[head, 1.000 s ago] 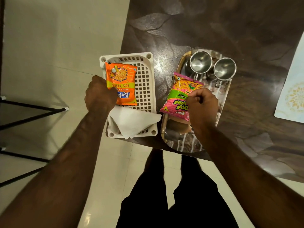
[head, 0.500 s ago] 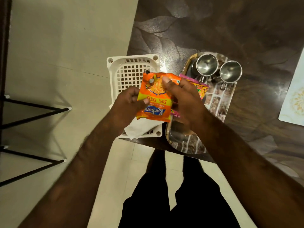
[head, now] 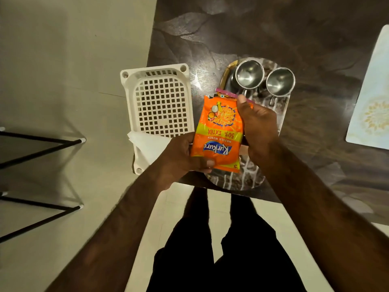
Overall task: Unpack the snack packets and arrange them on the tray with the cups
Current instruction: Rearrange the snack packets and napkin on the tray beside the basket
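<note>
An orange snack packet (head: 219, 131) is held over the near part of the oval tray (head: 235, 182). My left hand (head: 185, 157) grips its lower edge and my right hand (head: 259, 125) grips its right side near the top. A pink snack packet (head: 225, 92) lies on the tray beneath it, with only its top strip showing. Two steel cups (head: 249, 74) (head: 280, 81) stand side by side at the tray's far end. The white plastic basket (head: 160, 106) to the left holds only a white paper napkin (head: 147, 144).
The tray and basket sit at the corner of a dark marbled table (head: 273, 28). A pale placemat (head: 370, 106) lies at the right edge. Black stand legs (head: 42, 144) rest on the floor to the left. My legs (head: 221, 249) are below the table edge.
The orange packet has left the basket and moved right over the tray, above the pink packet. My right hand let go of the pink packet and joined the left on the orange one.
</note>
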Tool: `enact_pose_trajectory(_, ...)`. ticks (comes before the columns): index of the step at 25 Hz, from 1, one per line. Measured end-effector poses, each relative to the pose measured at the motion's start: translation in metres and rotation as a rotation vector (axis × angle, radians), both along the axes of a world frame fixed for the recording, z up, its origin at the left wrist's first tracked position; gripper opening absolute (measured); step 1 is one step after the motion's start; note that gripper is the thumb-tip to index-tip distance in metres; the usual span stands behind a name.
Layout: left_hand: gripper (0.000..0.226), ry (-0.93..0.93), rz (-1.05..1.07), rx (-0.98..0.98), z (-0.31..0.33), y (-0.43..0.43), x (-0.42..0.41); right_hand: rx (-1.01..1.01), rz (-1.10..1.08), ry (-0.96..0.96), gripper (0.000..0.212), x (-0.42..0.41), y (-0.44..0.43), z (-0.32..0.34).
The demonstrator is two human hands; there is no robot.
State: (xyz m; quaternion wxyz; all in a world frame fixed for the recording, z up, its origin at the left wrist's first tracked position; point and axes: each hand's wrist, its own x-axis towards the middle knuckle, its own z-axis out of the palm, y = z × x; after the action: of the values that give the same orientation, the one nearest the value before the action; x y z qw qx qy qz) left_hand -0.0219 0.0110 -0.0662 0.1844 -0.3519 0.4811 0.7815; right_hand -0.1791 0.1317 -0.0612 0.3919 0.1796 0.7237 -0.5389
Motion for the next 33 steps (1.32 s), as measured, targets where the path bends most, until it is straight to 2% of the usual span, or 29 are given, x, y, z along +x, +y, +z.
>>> enact_pose_trajectory(4, 0.05, -0.035, 0.041, -0.014, -0.001, 0.025, -0.013, 0.008, -0.002, -0.062, 0.046, -0.014, 0.027, -0.002)
enact_pose_trajectory(9, 0.054, -0.113, 0.005, -0.08, -0.001, 0.062, -0.052, -0.033, 0.036, -0.135, 0.014, -0.019, 0.075, -0.002)
enact_pose_trajectory(13, 0.048, -0.151, -0.211, -0.17, 0.002, 0.083, -0.073, -0.002, -0.011, -0.161, 0.03, -0.024, 0.108, -0.009)
enact_pose_trajectory(15, 0.042, -0.203, -0.294, -0.315, 0.003, 0.082, -0.077, 0.023, -0.042, -0.15, 0.026, -0.027, 0.125, -0.016)
enact_pose_trajectory(17, 0.029, -0.21, -0.292, -0.5, 0.004, 0.08, -0.078, 0.057, -0.049, -0.134, 0.018, -0.03, 0.141, -0.022)
enact_pose_trajectory(19, 0.02, -0.18, -0.346, -0.763, 0.001, 0.074, -0.078, 0.094, -0.03, -0.118, 0.019, -0.032, 0.149, -0.029)
enact_pose_trajectory(21, 0.021, -0.163, -0.413, -0.915, 0.0, 0.067, -0.078, 0.114, -0.019, -0.078, 0.022, -0.034, 0.15, -0.035)
enact_pose_trajectory(28, 0.021, -0.148, -0.453, -0.897, -0.006, 0.062, -0.083, 0.091, 0.106, 0.08, 0.031, -0.042, 0.125, -0.054)
enact_pose_trajectory(33, 0.018, -0.126, -0.476, -0.855, -0.005, 0.067, -0.083, 0.318, 0.229, 0.232, 0.049, -0.043, 0.112, -0.058)
